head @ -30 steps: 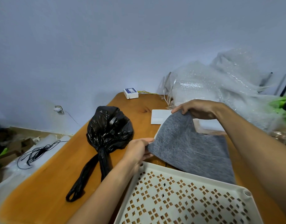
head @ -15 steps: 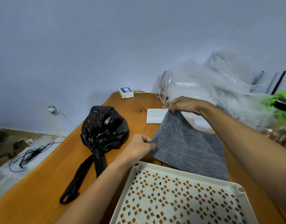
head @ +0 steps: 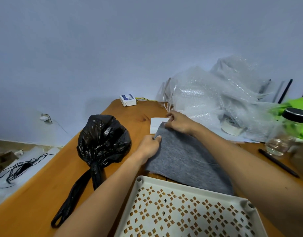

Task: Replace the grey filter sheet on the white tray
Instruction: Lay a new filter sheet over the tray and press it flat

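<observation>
Both hands have drawn closer together since the earlier frame, and the grey filter sheet (head: 186, 159), then held up in a slope, now lies lower and flatter on the desk (head: 44, 194). The sheet is a soft, felt-like rectangle with a faint crease across it, spread just beyond the far rim of the white tray (head: 190, 186) and not on it. The left hand (head: 148, 146) pinches the sheet's left edge near the far corner, thumb on top. The right hand (head: 179, 123), fingers curled, pinches the far corner itself, just beyond the left hand.

The tray is hard plastic with rounded corner posts, and its floor is pierced by a lattice of small diamond holes through which the orange-brown wood shows. Left of the tray lies a glossy, crinkled black plastic bag (head: 102, 139), bulging and knotted into a long tail. Beyond the tray, past the sheet, a flat white card (head: 155, 124) is partly covered by the sheet's corner. Farther beyond the tray to the right, cloudy bubble wrap (head: 207, 100) is heaped up. Right of the tray's far corner lies a slim black pen (head: 278, 163), with a clear glass jar (head: 284, 134) and its black lid beyond it.
</observation>
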`<action>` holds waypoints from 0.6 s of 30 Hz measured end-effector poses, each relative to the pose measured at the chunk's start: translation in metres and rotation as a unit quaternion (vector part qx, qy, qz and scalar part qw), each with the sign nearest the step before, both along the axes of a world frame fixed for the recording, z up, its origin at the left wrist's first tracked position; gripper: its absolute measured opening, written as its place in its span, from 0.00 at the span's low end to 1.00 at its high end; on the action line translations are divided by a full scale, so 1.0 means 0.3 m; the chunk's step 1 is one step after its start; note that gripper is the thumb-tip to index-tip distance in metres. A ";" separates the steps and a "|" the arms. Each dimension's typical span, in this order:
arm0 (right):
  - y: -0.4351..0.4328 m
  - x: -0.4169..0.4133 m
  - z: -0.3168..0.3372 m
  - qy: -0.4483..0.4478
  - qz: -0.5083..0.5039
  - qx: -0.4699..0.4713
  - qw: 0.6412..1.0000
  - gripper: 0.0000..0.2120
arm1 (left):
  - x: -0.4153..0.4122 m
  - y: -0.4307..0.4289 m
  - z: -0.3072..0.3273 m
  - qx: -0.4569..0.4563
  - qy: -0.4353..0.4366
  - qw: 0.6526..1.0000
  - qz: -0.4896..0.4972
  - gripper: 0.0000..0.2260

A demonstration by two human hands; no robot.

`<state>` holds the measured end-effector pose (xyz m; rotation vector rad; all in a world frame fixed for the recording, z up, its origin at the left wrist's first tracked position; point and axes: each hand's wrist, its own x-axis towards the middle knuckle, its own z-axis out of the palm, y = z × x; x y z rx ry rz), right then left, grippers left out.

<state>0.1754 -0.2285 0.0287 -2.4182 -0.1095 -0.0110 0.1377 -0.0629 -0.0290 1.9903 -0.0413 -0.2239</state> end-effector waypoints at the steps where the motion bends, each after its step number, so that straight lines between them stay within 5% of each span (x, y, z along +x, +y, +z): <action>1: -0.021 -0.016 0.004 0.000 -0.019 -0.021 1.000 0.22 | 0.005 0.004 -0.017 0.026 0.002 1.000 0.003 0.16; 5: -0.202 -0.137 -0.010 0.054 -0.108 -0.148 0.982 0.11 | 0.040 0.026 -0.076 0.097 0.000 0.995 0.014 0.20; 11: -0.397 -0.447 -0.122 0.164 -0.219 -0.262 0.925 0.26 | 0.079 0.022 -0.043 0.156 0.007 0.988 -0.019 0.18; 18: -0.367 -0.518 -0.185 0.125 -0.262 0.066 0.955 0.14 | 0.054 -0.023 -0.030 0.099 0.014 0.995 -0.021 0.11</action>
